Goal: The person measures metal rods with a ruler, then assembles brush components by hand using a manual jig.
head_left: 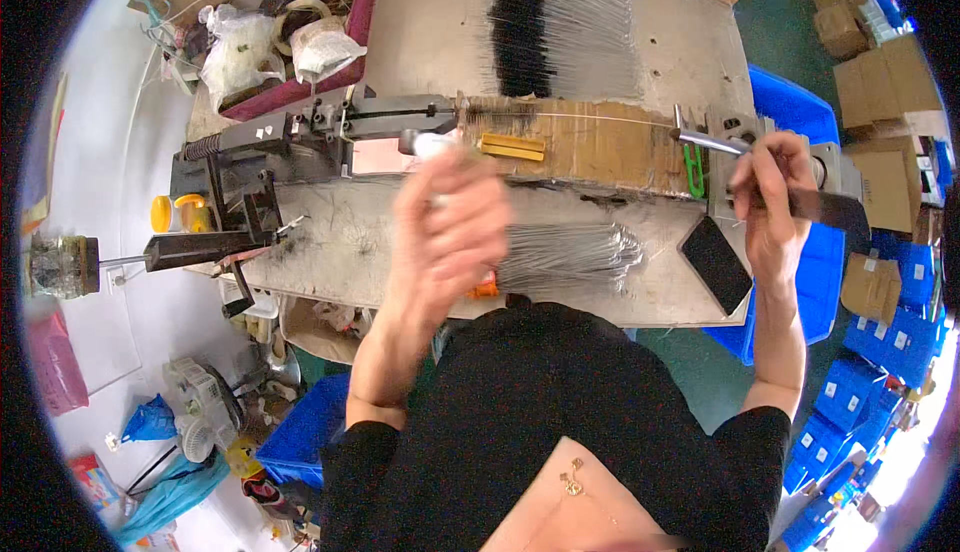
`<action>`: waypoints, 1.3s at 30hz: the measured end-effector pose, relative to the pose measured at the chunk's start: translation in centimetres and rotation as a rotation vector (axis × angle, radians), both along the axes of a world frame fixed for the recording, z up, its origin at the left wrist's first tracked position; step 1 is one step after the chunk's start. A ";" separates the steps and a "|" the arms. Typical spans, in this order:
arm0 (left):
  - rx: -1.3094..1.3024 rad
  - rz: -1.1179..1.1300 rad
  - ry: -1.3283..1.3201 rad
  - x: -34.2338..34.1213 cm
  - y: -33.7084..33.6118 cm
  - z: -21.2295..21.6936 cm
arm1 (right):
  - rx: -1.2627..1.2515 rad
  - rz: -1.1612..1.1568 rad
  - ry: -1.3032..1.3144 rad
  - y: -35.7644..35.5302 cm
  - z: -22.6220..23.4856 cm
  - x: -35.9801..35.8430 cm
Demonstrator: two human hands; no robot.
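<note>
My left hand (455,227) is raised over the near side of the bench, blurred by motion, its fingers curled. At its fingertips is a small white object with a dark end (428,142), too smeared to name. My right hand (775,187) closes around the end of a metal lever (712,142) on the right of the bench fixture. Between the hands lies a cardboard-covered strip (620,147), with a thin wire (590,118) stretched along it. A yellow block (512,147) rests on the strip. A green clip-like piece (694,170) lies at its right end.
Black-ended wires (522,27) lie in a bundle at the back; more thin wires (565,257) lie nearer me. A black phone (715,267) is at the front right. Left stand a metal clamp mechanism (270,137) and a crank (238,292). Blue bins (825,282) flank the bench.
</note>
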State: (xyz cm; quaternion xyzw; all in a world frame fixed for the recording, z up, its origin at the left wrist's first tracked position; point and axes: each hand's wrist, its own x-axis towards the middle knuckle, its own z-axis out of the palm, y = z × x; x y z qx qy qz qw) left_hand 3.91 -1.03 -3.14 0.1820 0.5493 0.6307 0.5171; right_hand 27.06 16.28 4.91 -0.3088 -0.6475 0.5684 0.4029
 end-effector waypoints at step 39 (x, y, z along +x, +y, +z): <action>0.031 -0.030 1.829 -6.9 0.1 7.4 | 1.083 0.555 -0.301 -1.0 -3.8 -15.2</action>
